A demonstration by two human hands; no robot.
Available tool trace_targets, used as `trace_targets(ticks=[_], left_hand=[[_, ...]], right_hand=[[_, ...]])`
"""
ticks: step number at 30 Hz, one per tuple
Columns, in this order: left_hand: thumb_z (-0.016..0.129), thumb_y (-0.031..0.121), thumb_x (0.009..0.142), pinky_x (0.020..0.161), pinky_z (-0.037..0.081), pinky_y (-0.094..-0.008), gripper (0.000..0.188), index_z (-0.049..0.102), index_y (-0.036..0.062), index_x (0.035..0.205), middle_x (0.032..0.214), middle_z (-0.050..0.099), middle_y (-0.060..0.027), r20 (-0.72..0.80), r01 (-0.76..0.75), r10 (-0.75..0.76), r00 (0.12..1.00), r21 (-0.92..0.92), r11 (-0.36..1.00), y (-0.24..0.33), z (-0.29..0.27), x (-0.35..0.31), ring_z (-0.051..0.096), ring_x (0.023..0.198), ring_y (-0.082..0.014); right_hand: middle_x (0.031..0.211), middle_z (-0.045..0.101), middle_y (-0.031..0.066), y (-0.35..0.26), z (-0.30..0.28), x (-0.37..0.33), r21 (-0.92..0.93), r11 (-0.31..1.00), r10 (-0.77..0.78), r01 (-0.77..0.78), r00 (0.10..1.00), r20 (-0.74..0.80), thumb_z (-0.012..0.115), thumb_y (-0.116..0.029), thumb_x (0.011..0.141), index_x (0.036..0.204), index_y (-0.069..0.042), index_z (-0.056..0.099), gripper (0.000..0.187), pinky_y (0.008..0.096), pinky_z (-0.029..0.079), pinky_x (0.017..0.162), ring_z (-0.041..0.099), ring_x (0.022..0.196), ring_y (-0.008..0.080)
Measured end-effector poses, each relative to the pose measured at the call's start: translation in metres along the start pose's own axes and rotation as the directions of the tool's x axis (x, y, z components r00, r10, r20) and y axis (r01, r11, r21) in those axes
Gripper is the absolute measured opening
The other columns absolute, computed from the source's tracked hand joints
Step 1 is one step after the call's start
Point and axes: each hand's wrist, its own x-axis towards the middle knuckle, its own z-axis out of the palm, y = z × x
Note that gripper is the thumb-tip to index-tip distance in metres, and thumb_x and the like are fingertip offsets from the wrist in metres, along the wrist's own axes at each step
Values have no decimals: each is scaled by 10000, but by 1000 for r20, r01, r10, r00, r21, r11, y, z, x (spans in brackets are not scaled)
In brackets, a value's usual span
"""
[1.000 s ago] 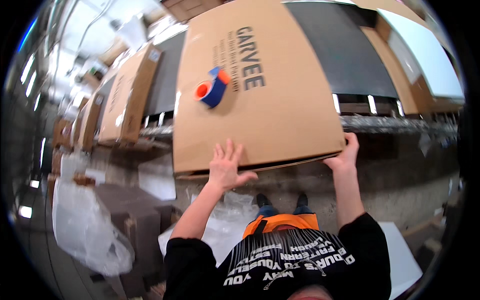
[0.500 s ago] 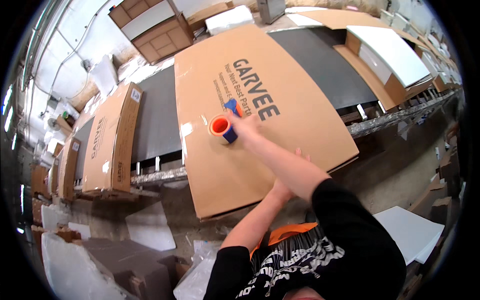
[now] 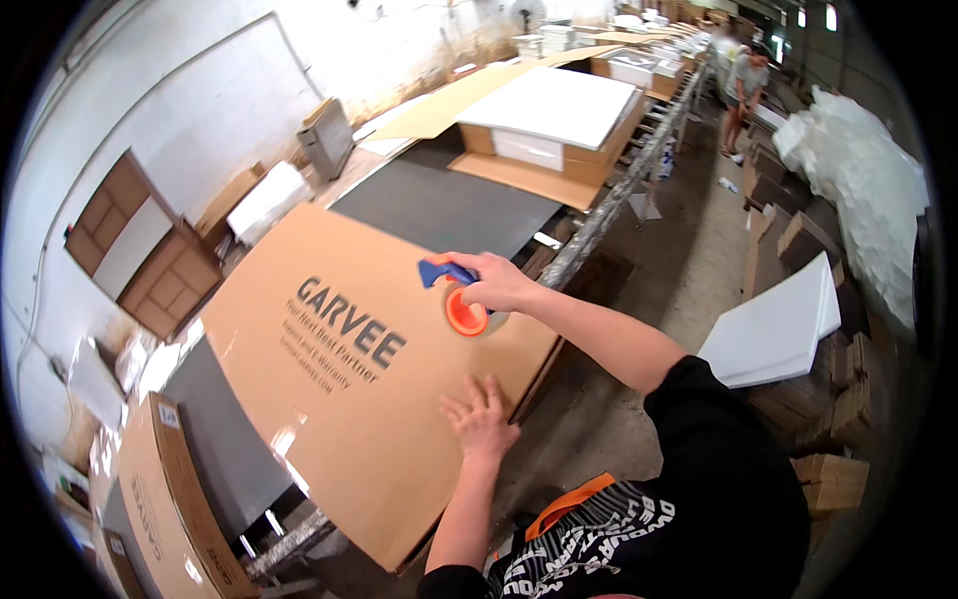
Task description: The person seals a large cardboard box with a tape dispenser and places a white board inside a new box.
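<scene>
Tape dispenser [image 3: 466, 313] is being gripped in the closed right hand [image 3: 499, 284], just beyond the left hand [image 3: 483, 429], which is being laid spread and empty on the carton [image 3: 389, 459].

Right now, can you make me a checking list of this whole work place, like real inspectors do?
Surface: dark conveyor belt, partly covered.
Job's things: large carton lying across the belt; orange-and-blue tape dispenser over it.
Clutter: white panels and a whitish plastic bundle on the right.
Grips: right grip holds the dispenser; left grip rests on the carton, fingers spread.
Cables: thin line on the wall, cable or pipe unclear.
Surroundings: white wall; another person farther off.
</scene>
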Motion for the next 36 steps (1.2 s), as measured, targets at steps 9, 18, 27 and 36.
trace_targets(ticks=[9,18,27,36], left_hand=[[713,539,696,1087,276,-606,888,399,203,1456,1519,326,-178,-36,22,-23,999,-40,999,-3,5,0,314,1273,-631],[810,449,544,1065,316,-614,1000,433,165,1426,1477,389,-180,-105,-27,44,994,158,987,-9,10,-7,371,1216,-640],[735,476,704,1123,249,-557,953,319,109,1480,1523,307,-193,-35,-123,124,992,31,992,-29,-2,-22,349,1297,-553],[800,414,640,1122,271,-538,974,377,-45,1388,1433,379,-297,-55,30,-29,998,25,999,-205,6,-247,358,1321,-484]], right_hand=[[816,704,150,21,-59,-60,-856,510,283,86,923,261,695,-265,568,804,-29,711,334,409,539,670,687,795,320],[908,723,66,88,-11,-123,-937,251,274,242,911,308,733,-234,642,882,-125,753,264,377,562,688,703,848,231],[1113,602,238,195,55,-219,-829,545,473,-121,862,185,641,-271,684,1043,-46,703,429,424,541,775,633,993,360],[1118,584,163,-43,153,-205,-720,628,-162,297,954,253,630,-301,744,1190,-165,568,470,473,521,799,628,958,356]])
